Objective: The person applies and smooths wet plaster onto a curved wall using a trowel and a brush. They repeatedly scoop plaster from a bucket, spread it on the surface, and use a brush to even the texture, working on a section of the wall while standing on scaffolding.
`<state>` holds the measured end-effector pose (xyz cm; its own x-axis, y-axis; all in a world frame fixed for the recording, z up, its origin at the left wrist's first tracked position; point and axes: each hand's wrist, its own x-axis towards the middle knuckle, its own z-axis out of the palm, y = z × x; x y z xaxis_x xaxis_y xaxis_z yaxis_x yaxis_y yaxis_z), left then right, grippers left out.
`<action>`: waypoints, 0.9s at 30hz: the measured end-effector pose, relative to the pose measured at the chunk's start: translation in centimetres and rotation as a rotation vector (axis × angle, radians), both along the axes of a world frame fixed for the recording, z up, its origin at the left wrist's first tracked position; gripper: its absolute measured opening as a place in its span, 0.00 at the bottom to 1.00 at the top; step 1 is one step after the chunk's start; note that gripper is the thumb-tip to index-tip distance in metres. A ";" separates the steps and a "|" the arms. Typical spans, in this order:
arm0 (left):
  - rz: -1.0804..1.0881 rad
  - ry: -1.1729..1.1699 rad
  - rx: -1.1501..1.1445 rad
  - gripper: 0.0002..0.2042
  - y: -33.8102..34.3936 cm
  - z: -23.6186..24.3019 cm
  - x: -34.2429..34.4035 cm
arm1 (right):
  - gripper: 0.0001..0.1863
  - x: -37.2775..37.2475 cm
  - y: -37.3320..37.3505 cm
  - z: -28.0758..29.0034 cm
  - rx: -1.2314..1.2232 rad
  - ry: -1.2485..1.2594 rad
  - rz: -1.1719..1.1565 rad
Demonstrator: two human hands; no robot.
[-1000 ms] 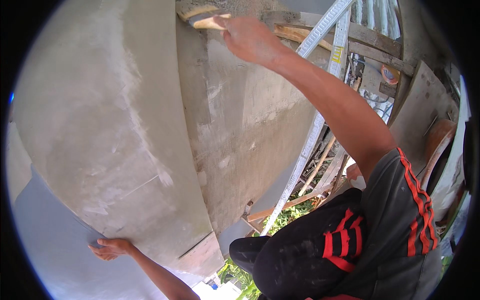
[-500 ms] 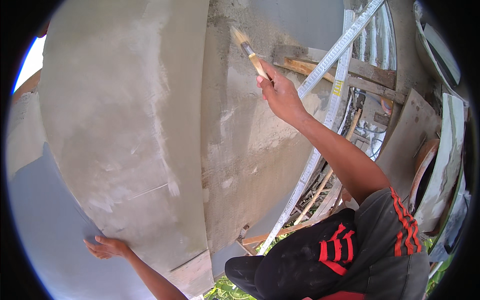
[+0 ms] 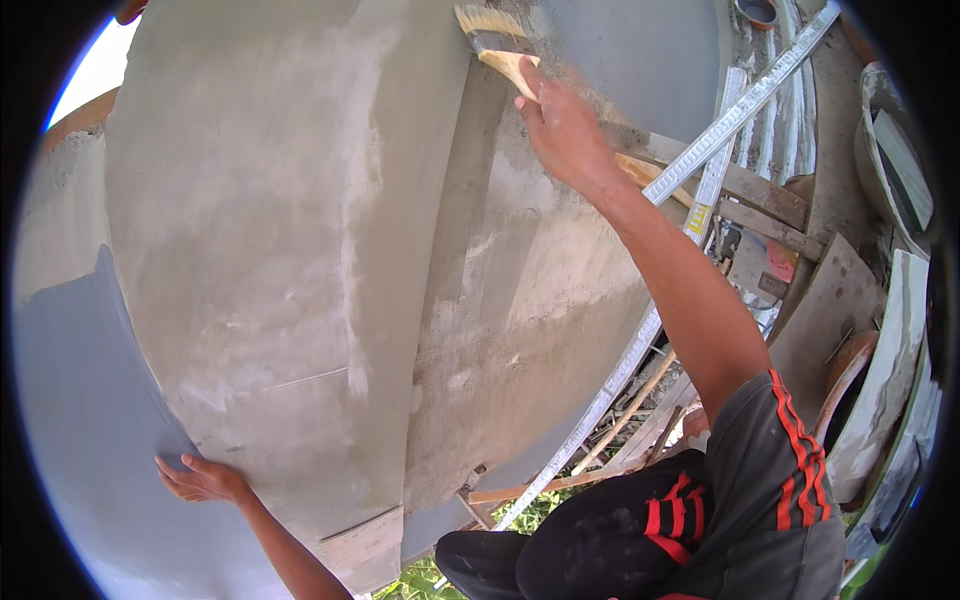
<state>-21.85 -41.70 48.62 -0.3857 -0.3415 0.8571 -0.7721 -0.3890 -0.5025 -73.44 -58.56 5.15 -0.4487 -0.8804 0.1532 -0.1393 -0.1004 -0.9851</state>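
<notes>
We see the right hand closed around the wooden handle of a paintbrush, whose pale bristles press against the grey plastered column near its top edge. The left hand lies open, fingers spread flat on the smooth grey wall beside the column's lower corner (it grips nothing). A long aluminium straightedge leans diagonally behind the right arm. At the top right sits a small round bucket; we cannot tell its contents.
</notes>
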 end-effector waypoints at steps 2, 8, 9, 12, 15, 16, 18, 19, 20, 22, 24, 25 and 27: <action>-0.006 0.018 0.004 0.38 0.2 -0.3 -0.4 | 0.30 5.3 4.8 -0.9 -0.127 -0.049 0.093; -0.024 0.043 0.003 0.39 0.6 -0.7 0.2 | 0.30 19.6 26.1 -5.0 0.119 -0.428 0.778; -0.035 0.052 -0.003 0.39 0.8 -0.8 -0.2 | 0.29 19.2 26.3 -4.9 0.170 -0.484 0.708; -0.262 0.119 0.121 0.37 2.4 -4.5 -4.9 | 0.21 16.3 22.8 -5.3 0.253 -0.682 0.421; -0.387 0.195 0.669 0.32 8.9 -10.9 -9.0 | 0.07 10.4 12.9 -3.3 0.144 -0.785 0.160; -0.342 0.245 0.919 0.30 12.0 -13.2 -10.4 | 0.09 8.2 10.1 -2.6 0.144 -0.757 0.129; -0.345 0.290 1.541 0.29 16.4 -16.0 -13.7 | 0.15 4.0 7.2 0.2 0.311 -0.576 0.133; -0.481 0.366 1.750 0.29 18.0 -18.1 -14.4 | 0.16 1.3 5.9 -0.1 0.389 -0.482 0.133; -0.596 0.433 1.958 0.29 20.0 -19.3 -14.6 | 0.15 0.7 6.0 0.5 0.426 -0.417 0.133; -0.787 0.499 2.102 0.27 23.2 -22.2 -13.8 | 0.14 -0.5 6.4 2.6 0.494 -0.256 0.110; -0.920 0.484 2.144 0.25 25.2 -23.8 -13.0 | 0.13 -0.6 6.9 2.7 0.487 -0.220 0.058; -0.936 0.445 2.115 0.24 25.3 -23.6 -12.6 | 0.13 0.0 7.4 2.0 0.484 -0.223 0.033; -0.949 0.397 2.056 0.24 24.9 -23.0 -11.6 | 0.13 2.9 8.5 -0.5 0.380 -0.406 0.057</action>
<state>-33.45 -16.76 25.62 -0.8666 -0.4439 -0.2280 -0.4905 0.6737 0.5528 -70.56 -50.01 4.65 -0.3553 -0.8649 -0.3546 0.2544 0.2756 -0.9270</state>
